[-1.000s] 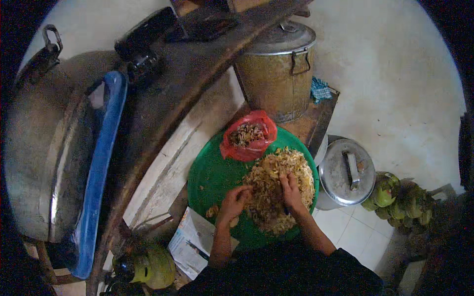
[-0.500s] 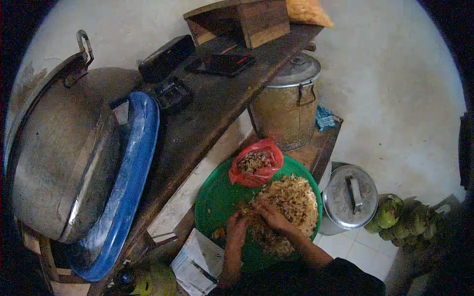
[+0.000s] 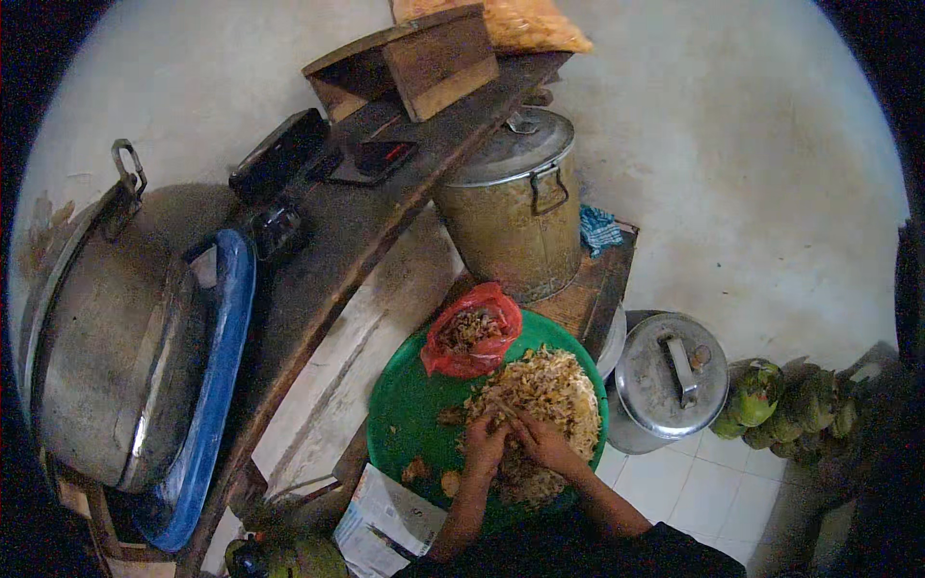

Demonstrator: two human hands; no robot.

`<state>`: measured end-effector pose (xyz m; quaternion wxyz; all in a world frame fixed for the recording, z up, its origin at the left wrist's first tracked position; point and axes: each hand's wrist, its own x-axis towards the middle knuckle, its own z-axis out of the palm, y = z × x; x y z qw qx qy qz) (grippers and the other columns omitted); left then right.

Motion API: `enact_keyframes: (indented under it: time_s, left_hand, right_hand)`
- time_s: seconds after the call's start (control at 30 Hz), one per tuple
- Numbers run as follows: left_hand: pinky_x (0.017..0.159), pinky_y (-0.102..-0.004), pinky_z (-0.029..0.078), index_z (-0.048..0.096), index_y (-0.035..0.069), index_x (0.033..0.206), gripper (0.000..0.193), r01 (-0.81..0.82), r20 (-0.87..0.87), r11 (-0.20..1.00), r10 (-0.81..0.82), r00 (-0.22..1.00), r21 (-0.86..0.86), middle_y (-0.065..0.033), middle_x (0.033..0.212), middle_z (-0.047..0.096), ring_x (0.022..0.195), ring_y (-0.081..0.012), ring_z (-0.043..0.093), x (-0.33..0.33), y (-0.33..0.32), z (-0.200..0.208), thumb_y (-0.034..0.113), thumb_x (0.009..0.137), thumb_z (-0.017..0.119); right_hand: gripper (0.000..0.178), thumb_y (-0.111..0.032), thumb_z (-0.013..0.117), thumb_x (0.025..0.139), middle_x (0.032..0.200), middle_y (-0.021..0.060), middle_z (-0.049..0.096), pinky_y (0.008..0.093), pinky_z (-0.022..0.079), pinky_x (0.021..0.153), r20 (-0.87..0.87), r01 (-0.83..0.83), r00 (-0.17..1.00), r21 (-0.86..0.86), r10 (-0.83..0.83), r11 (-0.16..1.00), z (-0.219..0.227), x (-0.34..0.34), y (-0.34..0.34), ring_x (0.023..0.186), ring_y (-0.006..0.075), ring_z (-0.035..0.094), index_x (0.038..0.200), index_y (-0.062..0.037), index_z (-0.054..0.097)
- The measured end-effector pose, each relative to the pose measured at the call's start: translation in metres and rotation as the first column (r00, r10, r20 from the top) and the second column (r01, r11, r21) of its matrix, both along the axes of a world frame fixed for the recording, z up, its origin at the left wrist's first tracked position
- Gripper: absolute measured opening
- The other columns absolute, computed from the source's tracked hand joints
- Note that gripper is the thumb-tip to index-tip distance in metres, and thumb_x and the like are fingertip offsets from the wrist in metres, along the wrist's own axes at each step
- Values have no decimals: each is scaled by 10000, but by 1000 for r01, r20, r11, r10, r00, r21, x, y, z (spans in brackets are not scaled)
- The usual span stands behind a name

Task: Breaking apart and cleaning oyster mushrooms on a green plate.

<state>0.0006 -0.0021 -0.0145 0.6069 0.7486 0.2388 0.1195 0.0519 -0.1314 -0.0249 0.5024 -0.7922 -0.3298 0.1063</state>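
Observation:
My left hand (image 3: 485,445) and my right hand (image 3: 543,445) meet over the near left side of a pile of pale and brown shredded food (image 3: 568,390). The fingers of both are bent and pinched together around something small that I cannot make out. The pile lies on a round green tray (image 3: 385,409). At the tray's far side sits an open red plastic bag (image 3: 506,316) holding dark brown bits. A few brown lumps (image 3: 414,470) rest on the tray, left of my left hand.
A printed paper sheet (image 3: 381,525) lies by my left forearm. Beyond the tray stands a tall lidded metal pot (image 3: 515,226); another lidded pot (image 3: 665,385) is to the right, near green coconuts (image 3: 756,393). At left, a dark wooden bench (image 3: 318,260) carries a blue tray (image 3: 214,385) and a large pot (image 3: 106,347).
My hands have come closer together over the pile, the left one moving right, away from the lumps on the tray. The whole view has shifted a little.

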Motion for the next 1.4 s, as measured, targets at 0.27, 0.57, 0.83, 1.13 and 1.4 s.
enact_keyframes:
  time_s: [0.27, 0.57, 0.83, 1.13, 1.4]
  left_hand:
    - [571, -273, 428, 593, -28, 959, 213, 82, 34, 995, -79, 996, -65, -40, 746, 588, 631, -124, 528, 1, -15, 4, 155, 854, 555]
    - [608, -311, 444, 583, -15, 1042, 264, 193, -166, 915, -141, 976, 355, -83, 841, 620, 715, -146, 555, 1, 2, 8, 182, 882, 512]
    - [668, -290, 452, 593, -24, 1037, 259, 120, 97, 992, -124, 988, 49, -65, 858, 623, 754, -127, 561, 4, 3, 1, 171, 872, 547]
    - [747, -297, 465, 609, -17, 1027, 271, 86, 86, 983, -101, 991, 163, -94, 919, 639, 851, -159, 593, 2, 5, 8, 197, 866, 567]
    - [738, -290, 463, 628, -11, 967, 251, -4, 87, 941, -27, 996, 340, -112, 884, 646, 845, -160, 597, 4, 8, -10, 206, 846, 587]
  right_hand:
    - [250, -212, 436, 911, 841, 234, 577, 412, 443, 678, -121, 212, 969, -33, -214, 977, -9, 22, -9, 767, 378, 571, 1005, 2, 527]
    - [372, -259, 430, 912, 1120, 223, 544, 382, 403, 905, -54, -40, 998, -33, 38, 999, 0, 14, -11, 1061, 357, 514, 1213, -44, 461]
    - [363, -232, 418, 917, 1066, 218, 561, 396, 424, 835, -121, 53, 991, -4, -53, 999, -16, 23, -1, 988, 364, 540, 1236, -60, 425]
    - [280, -213, 426, 919, 954, 187, 576, 350, 426, 808, -128, 19, 992, 97, -7, 995, -24, 17, 11, 894, 287, 561, 1088, -9, 517]
    - [255, -228, 408, 933, 924, 203, 542, 357, 406, 810, 3, -33, 999, 153, 33, 988, 10, 6, 6, 923, 309, 529, 995, -4, 511]
